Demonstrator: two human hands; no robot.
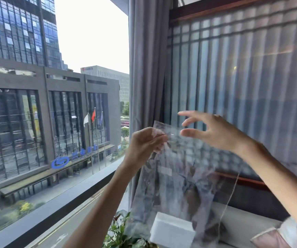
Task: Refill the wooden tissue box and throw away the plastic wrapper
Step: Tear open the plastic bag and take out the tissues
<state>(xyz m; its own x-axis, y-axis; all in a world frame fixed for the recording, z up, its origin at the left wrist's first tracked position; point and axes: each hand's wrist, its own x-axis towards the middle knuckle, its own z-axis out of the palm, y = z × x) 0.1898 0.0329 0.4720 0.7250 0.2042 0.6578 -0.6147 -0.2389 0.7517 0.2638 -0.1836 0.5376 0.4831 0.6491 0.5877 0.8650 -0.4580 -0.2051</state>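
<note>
The left hand (pixel 145 143) pinched the top corner of the clear plastic wrapper (pixel 178 176), which hung straight down above the white tissue block (pixel 172 230), while the right hand (pixel 210 129), fingers wide, reached close beside that corner.

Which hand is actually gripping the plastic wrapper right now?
The left hand: its fingers are pinched shut on the top edge of the clear plastic wrapper. The right hand is spread open beside it, gripping nothing.
</note>
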